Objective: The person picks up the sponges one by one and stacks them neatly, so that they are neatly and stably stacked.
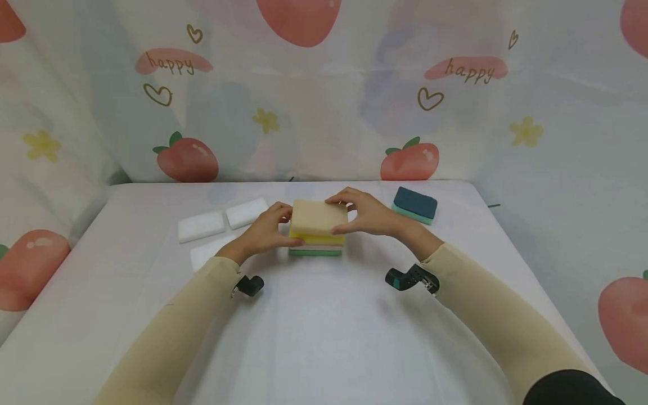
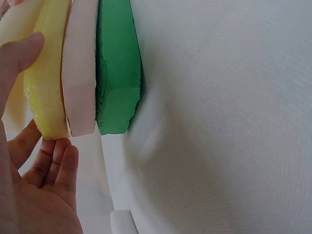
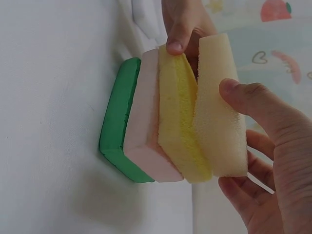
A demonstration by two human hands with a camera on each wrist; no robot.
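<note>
Sleeves [image 1: 167,332]: 2 | hands [image 1: 265,229]: 2 | stacked sponges [image 1: 314,218]: 4 | white blocks [image 1: 201,226]: 3

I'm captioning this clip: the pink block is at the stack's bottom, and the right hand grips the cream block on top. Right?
The green block, not the pink block, is at the bottom, the right wrist view shows; the right hand grips the cream block.

White table [image 1: 324,332] | left: three white blocks [image 1: 201,226] | centre: green block [image 1: 315,253] | right: dark-topped block [image 1: 415,203]
</note>
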